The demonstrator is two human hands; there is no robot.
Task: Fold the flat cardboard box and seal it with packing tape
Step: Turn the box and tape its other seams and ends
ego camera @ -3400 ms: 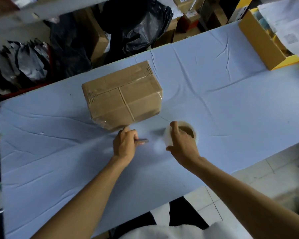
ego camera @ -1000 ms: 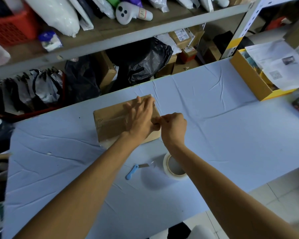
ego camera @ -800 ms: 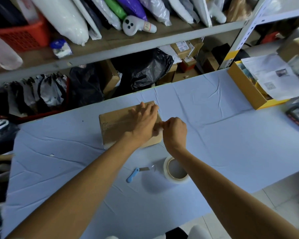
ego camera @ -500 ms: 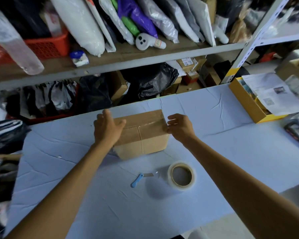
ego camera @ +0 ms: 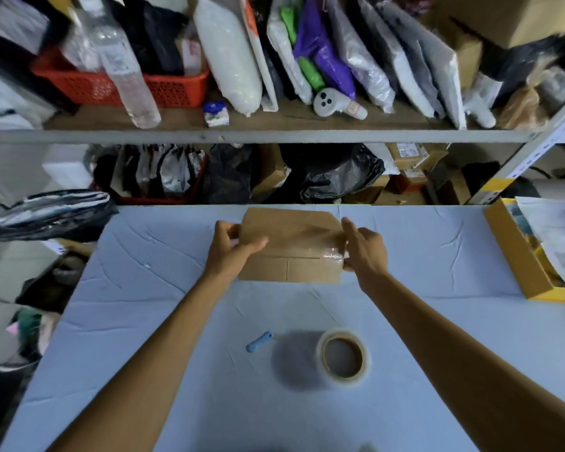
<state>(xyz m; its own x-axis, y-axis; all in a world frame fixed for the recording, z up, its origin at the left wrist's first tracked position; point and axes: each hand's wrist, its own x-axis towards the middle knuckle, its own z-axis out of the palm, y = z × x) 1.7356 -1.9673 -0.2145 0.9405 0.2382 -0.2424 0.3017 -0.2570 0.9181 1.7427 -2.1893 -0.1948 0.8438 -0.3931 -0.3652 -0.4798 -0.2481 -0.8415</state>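
Note:
A brown cardboard box (ego camera: 294, 243), closed and with clear tape shining along its right edge, is held over the far middle of the blue table (ego camera: 437, 321). My left hand (ego camera: 232, 249) grips its left end, thumb across the top. My right hand (ego camera: 362, 249) grips its right end over the taped corner. A roll of clear packing tape (ego camera: 343, 357) lies flat on the table nearer to me. A small blue-handled cutter (ego camera: 258, 341) lies just left of the roll.
An open yellow-edged carton (ego camera: 516, 256) with papers stands at the table's right edge. Behind the table a metal shelf (ego camera: 242, 136) carries bags, a red basket (ego camera: 111, 86) and parcels. Black bags and boxes fill the space under it and to the left.
Both hands went from pressing tape on the box's right end to gripping its two ends. The box has been lifted and moved toward the far edge. My view has tilted up.

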